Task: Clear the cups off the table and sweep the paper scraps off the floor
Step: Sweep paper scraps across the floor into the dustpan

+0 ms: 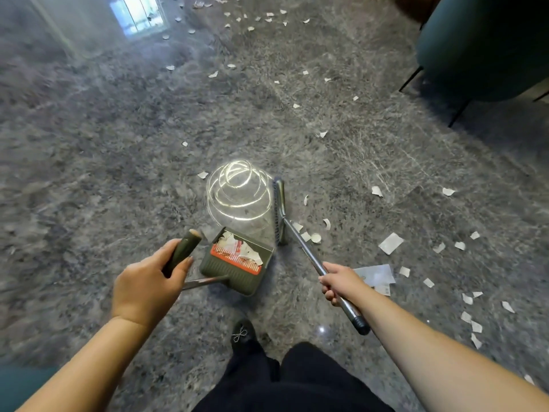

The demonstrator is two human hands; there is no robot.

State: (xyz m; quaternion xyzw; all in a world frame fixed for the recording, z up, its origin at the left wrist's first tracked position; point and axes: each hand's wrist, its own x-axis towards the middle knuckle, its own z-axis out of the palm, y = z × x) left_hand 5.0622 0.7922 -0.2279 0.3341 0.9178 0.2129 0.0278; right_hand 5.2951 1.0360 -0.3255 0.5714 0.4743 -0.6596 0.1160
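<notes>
While the dustpan (237,260) handle is gripped by the left hand (148,285) and the broom (300,242) by the right hand (337,282), paper scraps (309,234) beyond that grip are judged next to be swept in.

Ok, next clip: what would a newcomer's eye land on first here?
Probably the bright coiled light reflection on the glossy grey floor, at centre. Just below it, the left hand grips the handle of an olive dustpan already holding paper scraps, while the right hand grips a metal-handled broom beside it. White paper scraps lie scattered to the right and far ahead.
</notes>
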